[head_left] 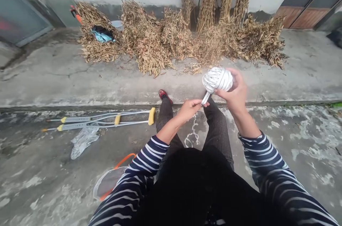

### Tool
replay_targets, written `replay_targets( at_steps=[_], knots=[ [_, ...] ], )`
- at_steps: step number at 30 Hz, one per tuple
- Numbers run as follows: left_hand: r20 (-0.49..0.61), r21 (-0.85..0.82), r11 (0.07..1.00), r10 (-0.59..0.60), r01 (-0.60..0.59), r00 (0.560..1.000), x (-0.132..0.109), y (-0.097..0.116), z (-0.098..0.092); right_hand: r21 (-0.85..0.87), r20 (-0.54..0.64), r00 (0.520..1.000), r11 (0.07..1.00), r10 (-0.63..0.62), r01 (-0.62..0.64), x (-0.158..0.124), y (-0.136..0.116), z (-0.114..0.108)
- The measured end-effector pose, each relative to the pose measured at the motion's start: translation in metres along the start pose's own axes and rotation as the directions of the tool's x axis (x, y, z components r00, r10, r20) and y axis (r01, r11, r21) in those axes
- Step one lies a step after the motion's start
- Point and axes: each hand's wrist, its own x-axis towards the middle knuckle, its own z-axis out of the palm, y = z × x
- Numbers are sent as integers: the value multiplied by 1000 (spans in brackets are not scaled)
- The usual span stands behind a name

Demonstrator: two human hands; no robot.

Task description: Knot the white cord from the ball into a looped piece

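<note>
A tight ball of wound white cord [217,80] sits in my right hand [233,94], whose fingers wrap its right side. A short stiff white tail of the cord [206,98] sticks out from the ball's lower left. My left hand [188,109] pinches that tail between thumb and fingers, just below the ball. Both hands are held above my knees, and the ball's far side shows no other loose end.
A pair of metal crutches with yellow grips [97,121] and a clear plastic bag [84,142] lie on the ground at my left. An orange-rimmed mesh item [109,182] lies nearby. Bundles of dried plant stalks [152,37] line the far wall beyond a concrete step edge [80,107].
</note>
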Motion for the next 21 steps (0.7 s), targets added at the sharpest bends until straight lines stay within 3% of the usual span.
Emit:
replay_targets(
  at_steps=[4,9,17,21],
  knots=[
    [201,-223,973,-7,53,980,-7,15,8,3,-26,1000,1000,-11,12,9,1,-3],
    [311,-430,878,-75,211,948,-19,17,3,-35,16,999,998,-51,52,7,-4,-5],
    [280,-490,838,-110,241,954,-35,21,-4,-174,174,985,983,-18,49,-11,31,2],
    [249,-493,829,-156,263,956,-36,12,-3,-187,314,948,982,54,6,-29,37,9]
  ],
)
